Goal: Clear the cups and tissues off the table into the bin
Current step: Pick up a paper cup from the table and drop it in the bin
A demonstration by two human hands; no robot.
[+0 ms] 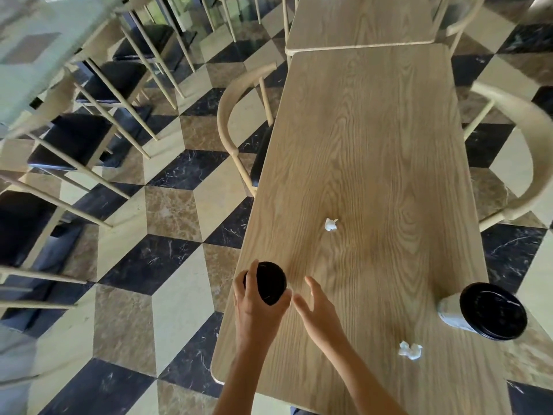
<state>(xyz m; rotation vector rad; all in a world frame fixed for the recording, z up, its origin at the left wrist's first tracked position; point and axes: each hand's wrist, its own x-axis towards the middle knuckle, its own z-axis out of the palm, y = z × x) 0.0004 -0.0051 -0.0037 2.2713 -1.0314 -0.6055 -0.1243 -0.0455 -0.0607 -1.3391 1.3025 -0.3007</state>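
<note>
The left hand (257,307) grips a black-lidded cup (270,283) near the left edge of the wooden table (374,145). The right hand (318,313) hovers just beside it, fingers spread, holding nothing. A second cup (484,311) stands well to the right. One crumpled tissue (330,224) lies ahead of the hands, another (410,350) right of the right forearm.

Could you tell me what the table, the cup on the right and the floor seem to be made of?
Table: looks like light wood or wood veneer, matt, with clear grain lines.
Cup on the right: probably paper, a pale dull wall, under a black lid that looks like glossy plastic.
Floor: apparently polished stone or marble-look tile, with veined black, brown and cream pieces.
</note>
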